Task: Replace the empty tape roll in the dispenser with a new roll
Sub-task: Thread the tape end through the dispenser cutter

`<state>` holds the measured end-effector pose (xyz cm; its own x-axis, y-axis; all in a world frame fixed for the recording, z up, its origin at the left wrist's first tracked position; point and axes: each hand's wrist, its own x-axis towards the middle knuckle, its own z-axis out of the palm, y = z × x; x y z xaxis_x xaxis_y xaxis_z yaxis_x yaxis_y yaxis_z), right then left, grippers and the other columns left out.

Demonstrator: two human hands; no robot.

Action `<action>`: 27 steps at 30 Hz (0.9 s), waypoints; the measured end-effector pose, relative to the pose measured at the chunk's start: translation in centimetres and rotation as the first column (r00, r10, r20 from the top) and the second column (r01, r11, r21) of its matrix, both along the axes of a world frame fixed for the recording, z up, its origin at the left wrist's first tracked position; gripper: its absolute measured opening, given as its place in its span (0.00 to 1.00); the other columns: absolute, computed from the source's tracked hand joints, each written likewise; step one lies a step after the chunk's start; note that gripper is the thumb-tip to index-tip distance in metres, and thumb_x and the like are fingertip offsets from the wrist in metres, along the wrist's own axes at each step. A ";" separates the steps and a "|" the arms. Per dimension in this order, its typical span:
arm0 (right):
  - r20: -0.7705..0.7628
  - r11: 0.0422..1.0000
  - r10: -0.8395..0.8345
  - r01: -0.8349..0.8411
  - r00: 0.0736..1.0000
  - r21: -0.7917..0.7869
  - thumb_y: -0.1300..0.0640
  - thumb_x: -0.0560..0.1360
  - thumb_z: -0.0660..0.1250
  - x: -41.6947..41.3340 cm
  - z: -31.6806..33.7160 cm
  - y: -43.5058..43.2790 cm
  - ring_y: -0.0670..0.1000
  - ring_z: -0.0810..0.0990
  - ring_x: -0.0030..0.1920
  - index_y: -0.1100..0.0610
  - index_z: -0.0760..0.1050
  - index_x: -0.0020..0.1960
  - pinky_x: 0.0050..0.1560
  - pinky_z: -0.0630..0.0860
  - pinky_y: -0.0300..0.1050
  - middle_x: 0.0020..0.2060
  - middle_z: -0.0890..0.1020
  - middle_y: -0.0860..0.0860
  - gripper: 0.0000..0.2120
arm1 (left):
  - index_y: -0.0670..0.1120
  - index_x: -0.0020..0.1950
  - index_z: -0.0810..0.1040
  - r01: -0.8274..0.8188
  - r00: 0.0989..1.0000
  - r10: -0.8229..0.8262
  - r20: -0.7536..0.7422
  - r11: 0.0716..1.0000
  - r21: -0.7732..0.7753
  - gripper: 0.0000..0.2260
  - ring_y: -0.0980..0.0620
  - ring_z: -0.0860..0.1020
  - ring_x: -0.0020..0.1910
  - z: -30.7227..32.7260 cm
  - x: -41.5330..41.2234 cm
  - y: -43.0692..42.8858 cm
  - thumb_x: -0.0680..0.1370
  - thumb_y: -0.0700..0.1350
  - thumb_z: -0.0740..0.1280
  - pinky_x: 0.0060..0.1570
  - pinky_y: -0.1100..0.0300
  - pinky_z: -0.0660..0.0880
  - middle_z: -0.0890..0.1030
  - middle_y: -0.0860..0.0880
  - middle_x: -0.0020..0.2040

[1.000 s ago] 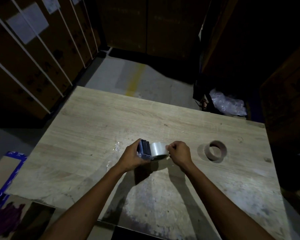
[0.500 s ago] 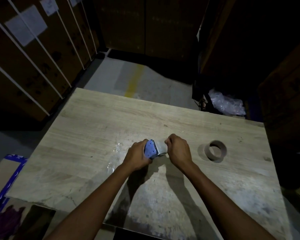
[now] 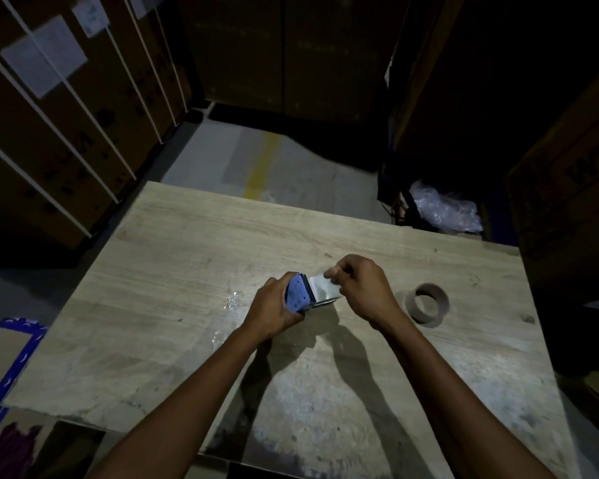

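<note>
New roll (image 3: 320, 291) sat in the dispenser (image 3: 296, 294), gripped by left hand (image 3: 274, 305); right hand (image 3: 363, 288) fingers (image 3: 332, 273) pinched its tape end, threading left; empty core (image 3: 429, 304) lay at three o'clock.

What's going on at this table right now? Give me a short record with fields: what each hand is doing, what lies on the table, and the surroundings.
left hand: left hand wrapped around the blue dispenser
right hand: right hand pinching the clear tape at the dispenser
on the table: empty cardboard roll lying apart, right of the hands
table: pale wooden table
surroundings: dim; strapped cardboard boxes to the left
</note>
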<state>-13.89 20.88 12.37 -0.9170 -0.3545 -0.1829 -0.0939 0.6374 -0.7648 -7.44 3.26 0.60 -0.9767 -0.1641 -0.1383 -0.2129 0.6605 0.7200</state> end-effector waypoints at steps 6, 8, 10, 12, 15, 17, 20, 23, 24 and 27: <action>0.001 1.000 0.006 -0.005 1.000 -0.025 0.58 0.79 0.64 -0.6 2.0 0.4 0.53 0.84 0.45 0.57 0.78 0.43 0.50 0.81 0.60 0.43 0.85 0.52 0.08 | 0.56 0.68 0.69 0.022 1.000 -0.022 0.004 1.000 -0.012 0.35 0.48 0.75 0.51 0.8 -0.8 -0.3 0.63 0.53 0.76 0.45 0.59 0.71 0.77 0.47 0.52; -0.003 0.999 -0.030 0.030 1.000 -0.030 0.58 0.79 0.64 -0.9 2.3 0.5 0.55 0.85 0.43 0.59 0.77 0.43 0.49 0.80 0.61 0.41 0.84 0.54 0.08 | 0.56 0.68 0.69 0.024 1.000 -0.024 -0.005 1.000 -0.010 0.35 0.48 0.75 0.51 1.1 -0.8 -0.2 0.63 0.52 0.77 0.45 0.59 0.72 0.76 0.49 0.50; 0.004 0.998 -0.057 0.057 0.998 -0.034 0.58 0.79 0.64 -0.9 2.5 0.5 0.54 0.85 0.41 0.59 0.77 0.43 0.49 0.81 0.61 0.39 0.84 0.54 0.08 | 0.55 0.68 0.69 0.026 0.999 -0.027 -0.018 0.999 -0.025 0.36 0.48 0.73 0.53 1.5 -0.8 0.0 0.63 0.51 0.77 0.49 0.54 0.74 0.75 0.52 0.50; 0.003 0.997 -0.068 0.069 0.998 -0.033 0.58 0.79 0.64 -0.8 2.7 0.3 0.54 0.85 0.41 0.60 0.77 0.43 0.50 0.80 0.61 0.37 0.84 0.53 0.08 | 0.53 0.68 0.69 0.047 0.998 -0.049 -0.028 0.995 -0.085 0.36 0.48 0.71 0.54 1.9 -1.0 0.3 0.63 0.53 0.76 0.52 0.50 0.74 0.77 0.51 0.54; -0.008 0.997 -0.076 0.075 0.997 -0.017 0.59 0.79 0.64 -0.8 3.0 0.2 0.53 0.84 0.40 0.61 0.78 0.43 0.50 0.80 0.60 0.35 0.84 0.53 0.08 | 0.50 0.69 0.69 0.069 0.996 -0.075 -0.045 0.991 -0.119 0.36 0.47 0.72 0.54 2.2 -1.0 0.3 0.63 0.52 0.76 0.51 0.50 0.74 0.78 0.48 0.55; -0.016 0.997 -0.077 0.077 0.997 -0.007 0.59 0.79 0.64 -0.8 3.3 0.2 0.52 0.84 0.40 0.61 0.78 0.44 0.50 0.81 0.59 0.37 0.84 0.53 0.08 | 0.50 0.70 0.68 0.071 0.996 -0.076 -0.047 0.993 -0.099 0.37 0.47 0.74 0.54 2.5 -0.9 0.1 0.63 0.50 0.77 0.51 0.52 0.75 0.77 0.47 0.55; -0.030 0.998 -0.058 0.058 0.998 0.007 0.59 0.79 0.63 -0.5 3.8 -0.2 0.54 0.84 0.40 0.61 0.77 0.44 0.49 0.81 0.59 0.38 0.84 0.54 0.08 | 0.52 0.71 0.67 0.056 0.997 -0.063 -0.046 0.988 -0.146 0.38 0.48 0.75 0.51 3.1 -1.1 0.3 0.63 0.51 0.77 0.47 0.55 0.76 0.75 0.48 0.53; -0.057 0.998 -0.044 0.046 0.997 0.048 0.58 0.80 0.62 -0.2 4.0 -0.8 0.55 0.83 0.43 0.61 0.76 0.44 0.49 0.80 0.58 0.39 0.84 0.55 0.09 | 0.54 0.70 0.66 0.040 0.998 -0.048 -0.034 0.978 -0.204 0.37 0.48 0.76 0.49 4.0 -1.5 0.7 0.64 0.53 0.76 0.42 0.57 0.75 0.75 0.48 0.52; -0.071 0.997 -0.035 0.040 0.997 0.068 0.58 0.80 0.62 0.0 4.1 -1.0 0.55 0.83 0.42 0.61 0.76 0.44 0.48 0.79 0.55 0.39 0.84 0.55 0.09 | 0.55 0.69 0.66 0.039 0.999 -0.046 -0.027 0.976 -0.215 0.36 0.48 0.76 0.48 4.2 -1.6 0.8 0.64 0.54 0.75 0.43 0.56 0.76 0.75 0.48 0.52; -0.134 0.989 0.006 0.014 0.991 0.145 0.59 0.79 0.62 0.5 4.1 -1.6 0.52 0.79 0.39 0.60 0.75 0.41 0.37 0.73 0.45 0.36 0.81 0.52 0.09 | 0.55 0.67 0.67 0.036 0.999 -0.039 -0.007 0.964 -0.265 0.34 0.46 0.76 0.49 4.8 -1.7 0.8 0.63 0.56 0.74 0.44 0.53 0.78 0.76 0.47 0.50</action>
